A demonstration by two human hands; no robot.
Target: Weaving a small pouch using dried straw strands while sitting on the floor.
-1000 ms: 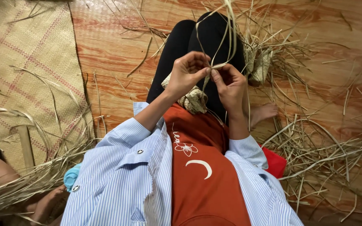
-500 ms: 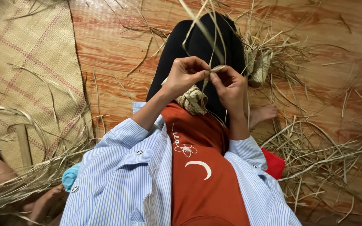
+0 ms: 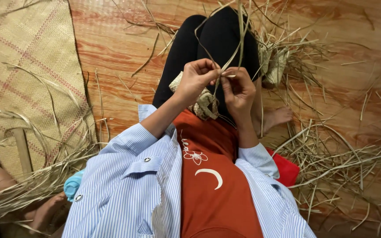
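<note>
Both hands pinch the same thin strip [image 3: 239, 42]: the left hand [image 3: 195, 79] and right hand [image 3: 239, 90] meet fingertip to fingertip above the lap, each grip clenched on the strip. It is a pale, dry, narrow leaf blade that rises from the fingers, bends over the black knee [image 3: 219, 33] and runs out of the top edge, so its far end is cut off. Just under the hands a small woven piece [image 3: 206, 103] in the same pale fibre rests on the lap; the wrists hide most of it, and whether the strip joins it cannot be told. More loose straw [image 3: 331, 154] lies scattered on the wooden floor [image 3: 120, 48] to the right, and a woven mat [image 3: 27, 66] lies to the left.
</note>
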